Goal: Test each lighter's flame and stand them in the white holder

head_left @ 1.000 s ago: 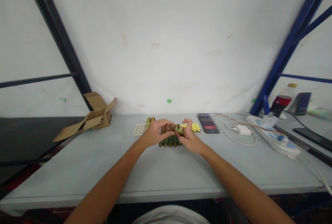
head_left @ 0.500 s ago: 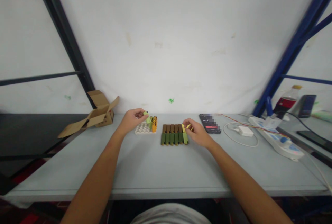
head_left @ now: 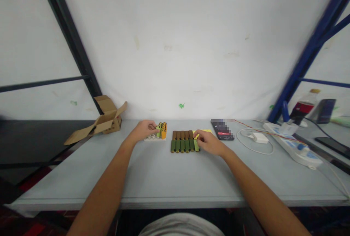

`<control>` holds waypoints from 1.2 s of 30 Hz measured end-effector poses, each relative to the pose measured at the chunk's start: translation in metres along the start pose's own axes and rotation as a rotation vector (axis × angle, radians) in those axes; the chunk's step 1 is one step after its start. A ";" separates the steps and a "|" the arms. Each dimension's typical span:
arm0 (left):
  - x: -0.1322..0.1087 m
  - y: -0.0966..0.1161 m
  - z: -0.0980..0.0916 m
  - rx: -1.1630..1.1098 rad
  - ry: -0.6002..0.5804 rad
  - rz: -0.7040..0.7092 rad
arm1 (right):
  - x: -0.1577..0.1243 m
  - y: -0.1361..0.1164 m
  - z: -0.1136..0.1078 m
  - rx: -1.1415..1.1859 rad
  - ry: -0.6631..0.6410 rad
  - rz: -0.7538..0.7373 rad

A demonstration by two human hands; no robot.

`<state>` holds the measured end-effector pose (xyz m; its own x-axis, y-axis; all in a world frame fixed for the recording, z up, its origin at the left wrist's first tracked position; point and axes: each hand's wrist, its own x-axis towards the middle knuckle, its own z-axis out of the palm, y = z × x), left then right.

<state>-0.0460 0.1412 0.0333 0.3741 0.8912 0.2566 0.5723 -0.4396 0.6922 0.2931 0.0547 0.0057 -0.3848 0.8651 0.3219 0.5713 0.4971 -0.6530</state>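
Observation:
At the white grid tray (head_left: 154, 140), my left hand (head_left: 143, 131) pinches a light-green bar-shaped piece (head_left: 158, 134), which is partly hidden by the fingers. Orange pieces (head_left: 164, 130) with black ends stand upright along the tray's right side. My right hand (head_left: 209, 143) is closed, its fingertips curled down over the right end of the laid-out rows. Just below those fingertips lies another light-green piece (head_left: 196, 145); whatever the fingers grip is hidden. Those rows hold brown pieces (head_left: 183, 135) behind and dark-green pieces (head_left: 182, 145) in front. Yellow pieces (head_left: 208, 131) show behind my right hand.
An open cardboard box (head_left: 111, 119) sits at the table's back left. To the right are a phone (head_left: 222, 130), a white charger (head_left: 259, 138) with a looped cable and a power strip (head_left: 294, 148). A bottle (head_left: 302, 108) stands farther right. A wall closes off the back.
My left hand has lowered the light-green piece from above the tray down among its slots. My right hand has dropped slightly, its fingers curling closer together at the end of the rows.

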 end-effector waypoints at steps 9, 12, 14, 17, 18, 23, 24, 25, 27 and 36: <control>0.001 -0.003 0.005 0.109 0.038 0.002 | -0.003 0.005 -0.004 0.008 -0.003 -0.009; 0.000 0.001 0.005 0.079 0.031 0.013 | -0.003 0.007 -0.003 -0.023 -0.021 -0.017; -0.001 0.004 0.005 0.039 0.043 0.024 | -0.003 0.008 -0.003 -0.034 -0.025 -0.018; -0.003 0.009 0.005 -0.008 0.045 0.040 | -0.002 0.009 -0.003 -0.044 -0.029 -0.025; -0.003 0.010 0.005 -0.012 0.038 0.045 | -0.002 0.009 -0.003 -0.046 -0.030 -0.026; -0.003 0.012 0.005 0.027 0.033 0.061 | -0.002 0.010 -0.003 -0.051 -0.043 -0.022; -0.003 0.011 0.005 0.037 0.041 0.062 | -0.003 0.010 -0.003 -0.055 -0.046 -0.019; -0.003 0.011 0.004 0.046 0.050 0.063 | -0.003 0.010 -0.004 -0.059 -0.051 -0.015; -0.003 0.010 0.004 0.055 0.057 0.062 | -0.003 0.009 -0.004 -0.070 -0.064 -0.003; 0.000 -0.001 0.008 0.067 -0.042 0.079 | -0.002 0.010 -0.009 -0.147 -0.042 -0.050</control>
<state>-0.0406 0.1403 0.0272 0.4491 0.8487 0.2793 0.5871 -0.5160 0.6238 0.3060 0.0581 0.0047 -0.4436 0.8370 0.3204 0.6493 0.5465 -0.5289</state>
